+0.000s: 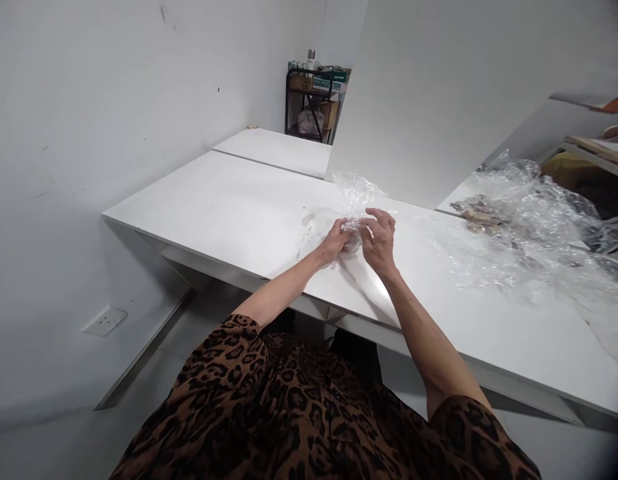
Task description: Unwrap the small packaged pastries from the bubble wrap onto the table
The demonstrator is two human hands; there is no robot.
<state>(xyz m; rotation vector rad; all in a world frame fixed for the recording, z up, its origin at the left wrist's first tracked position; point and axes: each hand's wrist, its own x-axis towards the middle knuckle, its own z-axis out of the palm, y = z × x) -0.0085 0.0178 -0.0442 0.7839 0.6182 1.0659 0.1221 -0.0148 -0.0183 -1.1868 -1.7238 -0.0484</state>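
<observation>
Centrally, left hand [333, 244] gripping crinkled clear film [357, 192], right hand [379, 244] curled against it, grip unclear

a garment [299, 413] in brown colour with black leopard spots, plastic film [359, 190] without colour, white counter [239, 193]

Single view: camera worn on the head, positioned behind the near edge of the white bench [239, 200], facing forward and down. Patterned clothing [299, 413] occupies the bottom centre at close range. The left hand [333, 241] and right hand [379, 244] register near mid-frame, between near and far edges. The near left corner is in frame; the right end runs out. Farthest: a rack [310, 91] beyond the far edge.
</observation>
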